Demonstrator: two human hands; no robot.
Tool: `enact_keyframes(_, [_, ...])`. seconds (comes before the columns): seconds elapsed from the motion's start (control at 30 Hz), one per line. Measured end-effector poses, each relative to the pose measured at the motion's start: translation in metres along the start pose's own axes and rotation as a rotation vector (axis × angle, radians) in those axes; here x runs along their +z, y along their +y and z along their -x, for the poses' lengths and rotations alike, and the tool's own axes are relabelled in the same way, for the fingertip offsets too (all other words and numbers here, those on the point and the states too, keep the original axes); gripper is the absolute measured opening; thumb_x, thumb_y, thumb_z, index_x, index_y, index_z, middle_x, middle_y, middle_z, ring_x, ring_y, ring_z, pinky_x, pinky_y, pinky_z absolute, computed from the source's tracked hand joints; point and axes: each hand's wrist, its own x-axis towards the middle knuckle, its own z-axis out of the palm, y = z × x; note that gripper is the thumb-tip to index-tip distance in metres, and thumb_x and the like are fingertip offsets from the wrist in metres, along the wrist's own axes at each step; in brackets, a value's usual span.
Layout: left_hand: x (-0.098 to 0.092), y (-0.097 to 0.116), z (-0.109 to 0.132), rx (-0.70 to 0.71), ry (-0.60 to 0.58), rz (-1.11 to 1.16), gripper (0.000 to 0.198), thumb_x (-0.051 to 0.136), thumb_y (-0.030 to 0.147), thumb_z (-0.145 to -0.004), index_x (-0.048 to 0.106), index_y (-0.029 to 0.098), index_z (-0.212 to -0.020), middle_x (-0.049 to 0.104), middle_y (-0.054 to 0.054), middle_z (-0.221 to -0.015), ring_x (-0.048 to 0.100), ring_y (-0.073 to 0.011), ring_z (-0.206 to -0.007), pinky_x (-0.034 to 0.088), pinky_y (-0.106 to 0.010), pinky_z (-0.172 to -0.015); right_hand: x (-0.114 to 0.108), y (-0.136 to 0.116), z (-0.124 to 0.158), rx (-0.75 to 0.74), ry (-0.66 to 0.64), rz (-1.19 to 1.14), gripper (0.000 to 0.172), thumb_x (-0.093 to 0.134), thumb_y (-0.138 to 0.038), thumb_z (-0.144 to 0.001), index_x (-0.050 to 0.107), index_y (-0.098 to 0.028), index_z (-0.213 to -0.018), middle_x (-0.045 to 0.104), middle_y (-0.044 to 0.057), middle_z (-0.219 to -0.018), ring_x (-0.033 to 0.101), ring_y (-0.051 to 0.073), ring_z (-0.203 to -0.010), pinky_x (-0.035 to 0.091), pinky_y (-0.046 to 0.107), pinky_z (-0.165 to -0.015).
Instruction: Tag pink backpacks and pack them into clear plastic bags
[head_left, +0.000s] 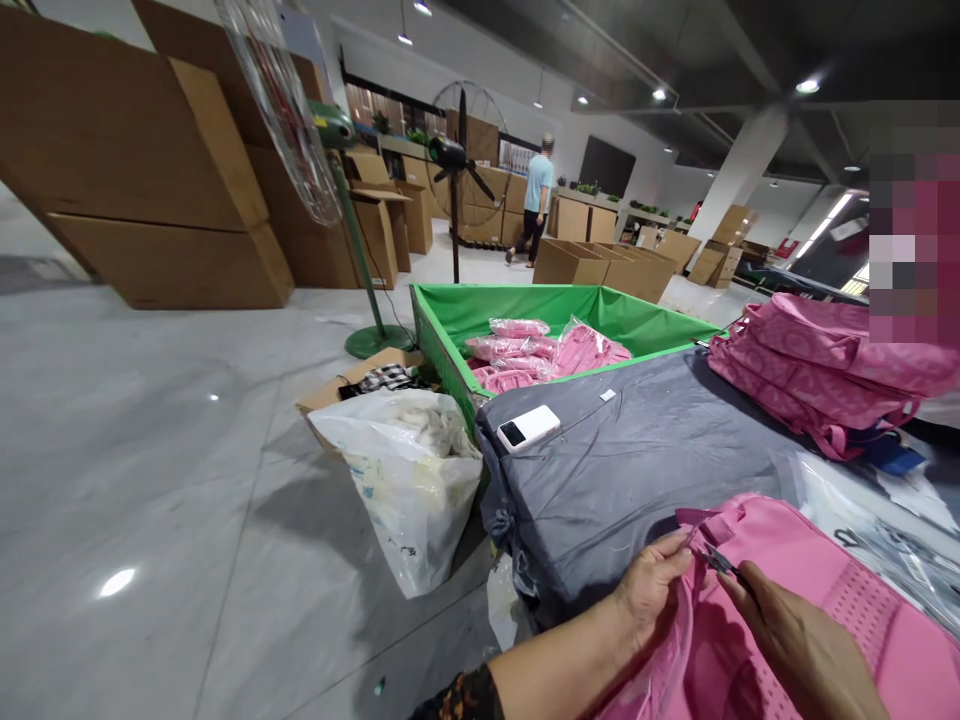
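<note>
A pink backpack [802, 560] lies at the near right on a table covered with grey cloth [600, 490]. My left hand [654, 590] is closed on the backpack's edge, near a strap at its top. In my right hand [795, 630] is a pair of small thread snips [720, 562], whose blades point at the strap beside my left fingertips. Part of the backpack is hidden below my arms and by the frame edge. Clear plastic bags [885, 530] lie just right of the backpack.
Stacked pink backpacks [825, 370] stand at the table's right. A white power bank [529, 428] lies near its left corner. Behind is a green bin [442, 345] with bagged pink items; a white sack [405, 490] and a fan [367, 340] stand left. A person [537, 190] walks farther back.
</note>
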Motion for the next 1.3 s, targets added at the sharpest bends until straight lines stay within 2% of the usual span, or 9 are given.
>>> enact_keyframes(0.07, [0.001,0.001,0.001,0.012,-0.014,-0.009,0.058,0.098,0.042,-0.052,0.080,0.013,-0.099,0.075,-0.006,-0.079,0.061,-0.0092,-0.062,0.049,-0.023,-0.073,-0.003,-0.005,0.001,-0.028,0.034,-0.038,0.043,0.026,-0.050,-0.102,0.064,-0.030,-0.103,0.077,0.005,-0.093,0.074,0.022,-0.075,0.047,0.025,-0.052])
enact_keyframes(0.17, [0.000,0.002,0.001,0.008,-0.062,-0.016,0.052,0.092,0.040,-0.061,0.079,0.012,-0.103,0.076,-0.008,-0.084,0.063,-0.0123,-0.064,0.050,-0.026,-0.075,-0.007,-0.013,0.005,-0.018,0.038,-0.098,0.040,0.030,-0.053,-0.102,0.064,-0.031,-0.102,0.078,0.003,-0.094,0.075,0.022,-0.080,0.052,0.026,-0.059])
enact_keyframes(0.33, [-0.003,-0.001,-0.002,0.045,-0.049,-0.057,0.050,0.092,0.041,-0.061,0.079,0.011,-0.100,0.076,-0.010,-0.086,0.061,-0.0113,-0.066,0.047,-0.024,-0.073,-0.009,-0.011,0.011,0.115,-0.041,-0.071,0.042,0.027,-0.054,-0.101,0.060,-0.030,-0.094,0.074,0.003,-0.073,0.072,0.024,-0.063,0.044,0.027,-0.047])
enact_keyframes(0.5, [-0.004,-0.001,-0.002,0.021,-0.007,-0.054,0.055,0.095,0.042,-0.056,0.080,0.013,-0.101,0.075,-0.008,-0.088,0.060,-0.0097,-0.067,0.047,-0.023,-0.075,-0.009,-0.006,0.009,0.181,-0.081,-0.072,0.042,0.026,-0.055,-0.100,0.057,-0.029,-0.090,0.072,0.002,-0.071,0.072,0.024,-0.065,0.040,0.026,-0.048])
enact_keyframes(0.7, [-0.003,-0.001,-0.001,0.041,-0.014,-0.058,0.057,0.095,0.042,-0.056,0.080,0.012,-0.102,0.075,-0.009,-0.092,0.061,-0.0119,-0.070,0.047,-0.026,-0.076,-0.008,0.001,0.012,0.042,0.003,-0.023,0.036,0.033,-0.052,-0.100,0.060,-0.029,-0.092,0.073,0.004,-0.073,0.070,0.022,-0.061,0.039,0.025,-0.046])
enact_keyframes(0.87, [-0.002,-0.001,-0.002,0.049,0.005,-0.085,0.059,0.097,0.047,-0.051,0.081,0.014,-0.098,0.074,-0.008,-0.087,0.058,-0.0104,-0.066,0.047,-0.025,-0.074,-0.004,0.007,0.009,0.023,0.069,0.073,0.043,0.028,-0.054,-0.102,0.059,-0.027,-0.089,0.073,0.004,-0.072,0.071,0.022,-0.060,0.038,0.025,-0.044])
enact_keyframes(0.97, [-0.003,-0.001,-0.002,0.049,-0.013,-0.085,0.055,0.096,0.045,-0.053,0.081,0.013,-0.095,0.074,-0.007,-0.082,0.057,-0.0097,-0.064,0.045,-0.024,-0.072,-0.006,0.008,0.007,0.014,0.051,0.087,0.045,0.027,-0.054,-0.102,0.059,-0.027,-0.087,0.071,0.002,-0.067,0.071,0.022,-0.058,0.039,0.025,-0.044])
enact_keyframes(1.1, [-0.002,-0.001,-0.001,0.036,-0.024,-0.060,0.053,0.096,0.041,-0.055,0.081,0.012,-0.097,0.073,-0.006,-0.077,0.057,-0.0095,-0.061,0.045,-0.025,-0.072,-0.011,0.006,0.007,-0.032,0.024,0.077,0.047,0.024,-0.054,-0.103,0.061,-0.028,-0.090,0.076,0.004,-0.081,0.073,0.021,-0.065,0.044,0.025,-0.046])
enact_keyframes(1.3, [-0.003,0.000,0.001,0.040,-0.011,-0.085,0.053,0.095,0.043,-0.055,0.081,0.011,-0.096,0.073,-0.007,-0.079,0.058,-0.0102,-0.063,0.044,-0.025,-0.074,-0.024,-0.009,0.003,0.030,-0.029,0.100,0.049,0.023,-0.054,-0.103,0.061,-0.028,-0.085,0.075,0.005,-0.077,0.071,0.021,-0.062,0.040,0.024,-0.045])
